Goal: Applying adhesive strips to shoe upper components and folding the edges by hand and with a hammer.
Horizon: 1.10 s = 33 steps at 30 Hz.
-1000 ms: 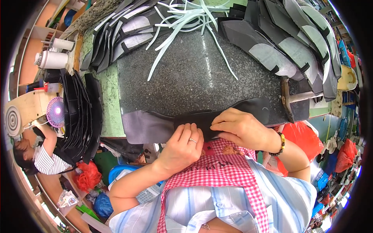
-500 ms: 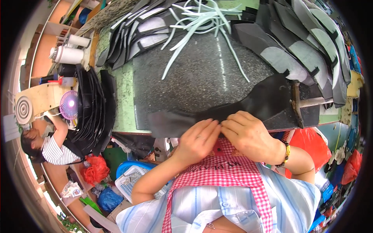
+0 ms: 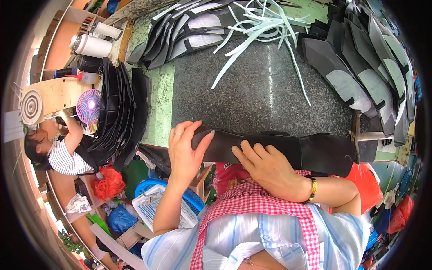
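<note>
Having drawn apart, the left grip (image 3: 184, 150) and right grip (image 3: 274, 173) now spread along the long black piece (image 3: 288, 146), its right end swung nearer the bench's (image 3: 159, 108) front edge. Left thumb and fingers stand apart at one end; the right lies over the middle — whether pinching, I cannot tell. Beyond both, dark slab (image 3: 234, 101) stretches to pale strips (image 3: 243, 45); far left, a co-worker (image 3: 67, 157).

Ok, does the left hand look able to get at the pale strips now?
Probably yes: the left hand is at the left end of the black piece, and only the dark slab shows between it and the pale strips.
</note>
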Tool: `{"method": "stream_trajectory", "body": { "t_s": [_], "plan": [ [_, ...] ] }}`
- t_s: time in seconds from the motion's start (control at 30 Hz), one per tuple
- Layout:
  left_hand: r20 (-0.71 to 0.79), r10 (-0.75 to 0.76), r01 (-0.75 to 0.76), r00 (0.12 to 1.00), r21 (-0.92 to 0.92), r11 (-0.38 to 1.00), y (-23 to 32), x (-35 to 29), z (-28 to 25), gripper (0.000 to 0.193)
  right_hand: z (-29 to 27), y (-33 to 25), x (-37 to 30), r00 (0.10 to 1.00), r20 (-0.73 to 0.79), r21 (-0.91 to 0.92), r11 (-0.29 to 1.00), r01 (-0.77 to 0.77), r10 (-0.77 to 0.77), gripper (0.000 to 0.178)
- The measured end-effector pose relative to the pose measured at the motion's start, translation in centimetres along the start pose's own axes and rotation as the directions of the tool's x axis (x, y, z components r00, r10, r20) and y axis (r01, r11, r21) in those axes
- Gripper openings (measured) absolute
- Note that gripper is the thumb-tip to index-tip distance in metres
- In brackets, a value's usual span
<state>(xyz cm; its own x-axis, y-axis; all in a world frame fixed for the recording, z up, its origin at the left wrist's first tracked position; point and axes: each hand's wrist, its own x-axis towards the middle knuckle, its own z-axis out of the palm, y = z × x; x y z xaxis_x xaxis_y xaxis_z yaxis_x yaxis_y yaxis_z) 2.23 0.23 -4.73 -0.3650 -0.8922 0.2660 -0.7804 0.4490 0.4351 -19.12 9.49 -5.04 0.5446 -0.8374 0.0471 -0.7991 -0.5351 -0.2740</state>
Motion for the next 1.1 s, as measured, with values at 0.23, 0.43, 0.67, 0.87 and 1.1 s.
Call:
{"method": "stream_trajectory", "body": {
  "t_s": [0.23, 0.43, 0.67, 0.87, 1.1],
  "plan": [
    [0.098, -0.199, 0.220, 0.975, -0.306, 0.926, -1.4, -0.1, 2.0, 0.008, -0.2, -0.9, 2.2, 0.993, 0.111, -0.093, 0.996, -0.017, 0.028, 0.059],
    [-0.197, 0.028, -0.034, 0.980, -0.028, 0.999, 0.0, 0.1, 2.8, 0.018, 2.1, -1.6, 4.7, 0.986, 0.074, -0.186, 0.974, -0.131, 0.147, 0.068],
    [0.174, 0.405, -0.368, 0.897, -0.211, 0.906, 5.6, -4.4, 4.4, 0.055, -8.8, 2.0, -0.7, 0.884, -0.370, 0.618, 0.786, 0.004, 0.287, 0.025],
    [-0.225, 0.483, -0.452, 0.846, 0.176, 0.874, 1.6, 2.3, -0.9, 0.016, -7.2, 6.1, -6.5, 0.432, -0.740, 0.563, 0.826, -0.020, 0.515, 0.026],
    [-0.187, -0.254, 0.314, 0.949, 0.475, 0.822, -22.0, 6.0, -14.5, 0.037, -3.7, 7.2, -6.5, 0.599, -0.549, 0.652, 0.747, -0.130, 0.583, 0.022]
  ]
}}
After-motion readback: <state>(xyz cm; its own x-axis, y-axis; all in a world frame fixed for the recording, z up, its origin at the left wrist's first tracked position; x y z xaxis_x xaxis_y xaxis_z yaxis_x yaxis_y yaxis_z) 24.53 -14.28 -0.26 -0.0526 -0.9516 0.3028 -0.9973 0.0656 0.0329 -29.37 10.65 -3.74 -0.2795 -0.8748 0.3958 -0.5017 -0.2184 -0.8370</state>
